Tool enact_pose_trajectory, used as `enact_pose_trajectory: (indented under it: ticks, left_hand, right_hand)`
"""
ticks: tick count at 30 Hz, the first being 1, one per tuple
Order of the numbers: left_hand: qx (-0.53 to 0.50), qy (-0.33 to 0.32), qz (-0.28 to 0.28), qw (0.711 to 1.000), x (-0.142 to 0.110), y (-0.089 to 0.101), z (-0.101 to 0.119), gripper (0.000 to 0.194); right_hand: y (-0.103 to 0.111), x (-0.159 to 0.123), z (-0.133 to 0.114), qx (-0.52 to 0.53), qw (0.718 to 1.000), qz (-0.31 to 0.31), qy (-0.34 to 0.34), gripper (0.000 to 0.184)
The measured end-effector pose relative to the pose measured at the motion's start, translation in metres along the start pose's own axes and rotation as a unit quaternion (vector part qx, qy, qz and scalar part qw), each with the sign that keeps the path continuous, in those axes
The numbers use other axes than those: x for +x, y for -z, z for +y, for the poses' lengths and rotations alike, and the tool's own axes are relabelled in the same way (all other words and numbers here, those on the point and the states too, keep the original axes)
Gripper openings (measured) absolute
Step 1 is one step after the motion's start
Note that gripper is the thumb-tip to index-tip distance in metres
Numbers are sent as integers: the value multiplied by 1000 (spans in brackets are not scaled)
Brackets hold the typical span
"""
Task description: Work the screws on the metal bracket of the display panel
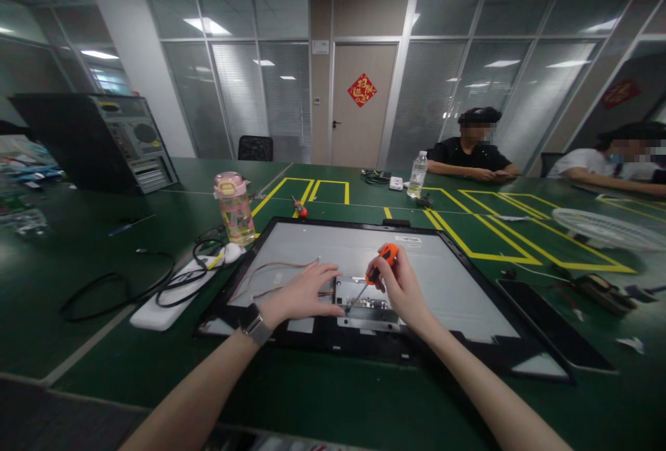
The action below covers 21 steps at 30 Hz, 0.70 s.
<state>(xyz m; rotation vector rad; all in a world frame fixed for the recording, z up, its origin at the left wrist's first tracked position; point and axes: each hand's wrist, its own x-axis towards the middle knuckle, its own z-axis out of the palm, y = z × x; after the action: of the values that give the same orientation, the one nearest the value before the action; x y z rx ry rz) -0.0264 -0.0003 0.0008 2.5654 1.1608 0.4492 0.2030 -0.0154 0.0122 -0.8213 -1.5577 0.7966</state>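
A monitor panel [447, 277] lies face down on the green table, its grey metal back up inside a black frame. My right hand [402, 286] is closed round an orange-handled screwdriver [381, 261], whose tip points down at a small metal circuit board cover [364, 298] near the panel's lower middle. My left hand [304, 291] lies on the panel just left of that cover, fingers stretched out flat and touching its edge. Thin coloured wires [270, 274] run across the panel to the left of that hand. A watch is on my left wrist.
A pink-lidded drink bottle [235, 209], black cables [156, 284] and a white strip lie left of the panel. A computer case [112, 140] stands far left. Two people sit at the far right. A water bottle [417, 175], a white fan grille [603, 227] and a dark panel [551, 326] lie right.
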Motion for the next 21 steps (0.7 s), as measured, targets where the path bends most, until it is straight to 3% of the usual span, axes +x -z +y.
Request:
enact_pose_trajectory:
  ticks: [4, 8, 11, 15, 21]
  left_hand:
    - [1, 7, -3, 1000, -1, 2, 3, 78]
    - [0, 8, -7, 1000, -1, 4, 6, 77]
    - [-1, 10, -5, 1000, -1, 4, 5, 77]
    - [2, -2, 5, 1000, -1, 4, 5, 76]
    - [7, -2, -1, 1000, 0, 4, 4, 79]
  right_hand:
    - [-2, -3, -7, -30, 999, -6, 30, 16]
    - [-4, -7, -18, -98, 989, 13, 107, 37]
    - [-6, -10, -27, -146, 979, 4, 144, 43]
    - [-10, -12, -38, -141, 978, -34, 149, 40]
    - [-12, -3, -37, -78, 991, 19, 110, 37]
